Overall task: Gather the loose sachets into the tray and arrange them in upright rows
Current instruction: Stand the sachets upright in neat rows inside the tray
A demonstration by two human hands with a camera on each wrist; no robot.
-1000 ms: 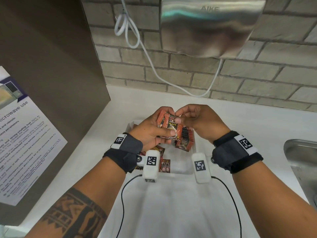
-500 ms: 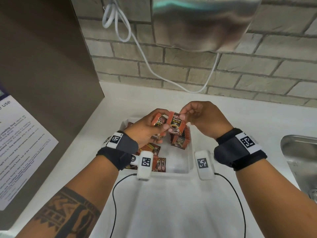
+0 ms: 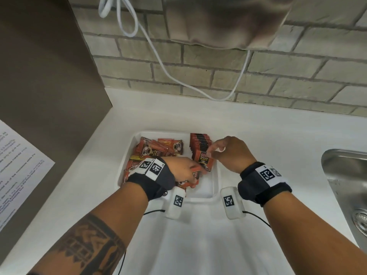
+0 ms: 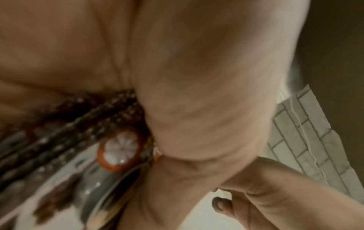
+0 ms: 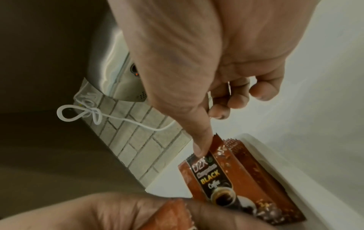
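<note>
A white tray sits on the white counter. An upright row of red-and-black coffee sachets stands along its right side. Loose sachets lie jumbled on its left. My left hand is low in the tray, gripping a small bundle of sachets, which also shows in the right wrist view. My right hand hovers over the row's near end. One straight digit presses the top of the front sachet. Its other fingers are curled, holding nothing.
A brown panel with a paper notice walls the left. A steel sink lies right. A metal hand dryer and white cable hang on the brick wall behind.
Both hands dropped from mid-air into the tray. The right hand set its sachet at the front of the upright row. The left hand lowered its bundle toward the tray floor.
</note>
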